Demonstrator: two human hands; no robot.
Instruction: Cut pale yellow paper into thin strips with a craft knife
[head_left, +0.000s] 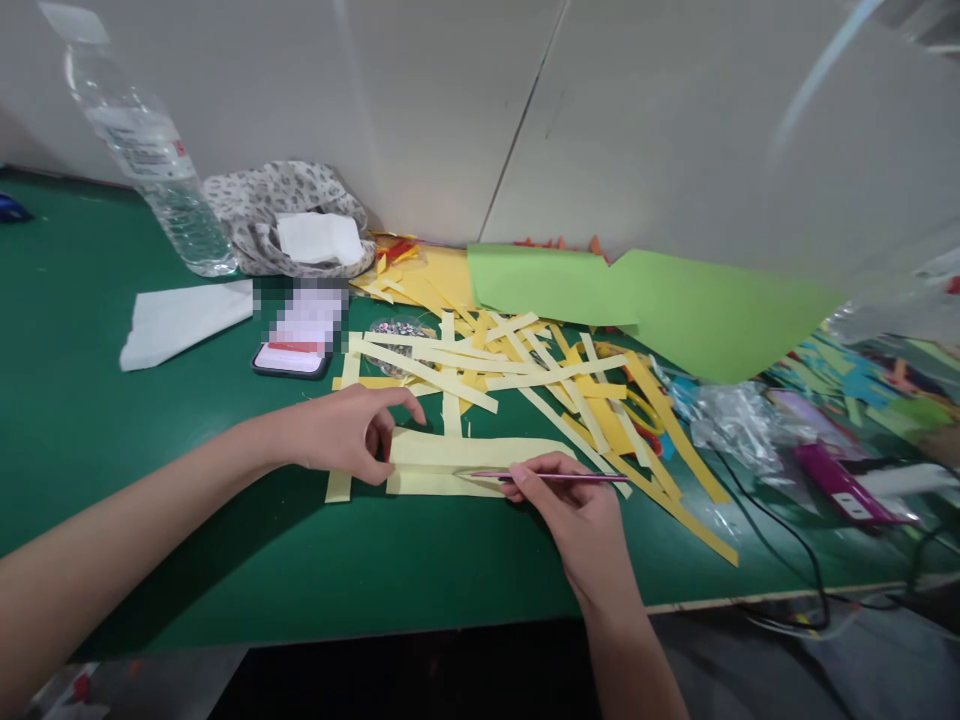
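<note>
A pale yellow paper piece [450,452] lies flat near the table's front, with a line or crease running along its length. At its left end, my left hand [352,428] is open in a curve, thumb touching the paper's edge and index finger arched above the corner. My right hand [574,510] rests over the paper's right end. Its fingers are closed on a thin purple pointed stick [577,478], whose fine tip meets the paper near the middle. Pale yellow paper strips [450,385] lie just behind, and one [341,485] passes under my left hand.
A phone [300,330], white tissue [187,320], plastic bottle [161,170] and spotted cloth [300,190] are at the back left. Green paper [675,300] leans by the wall. Clear plastic [739,425], a magenta device [844,490] and black cables [795,540] lie right.
</note>
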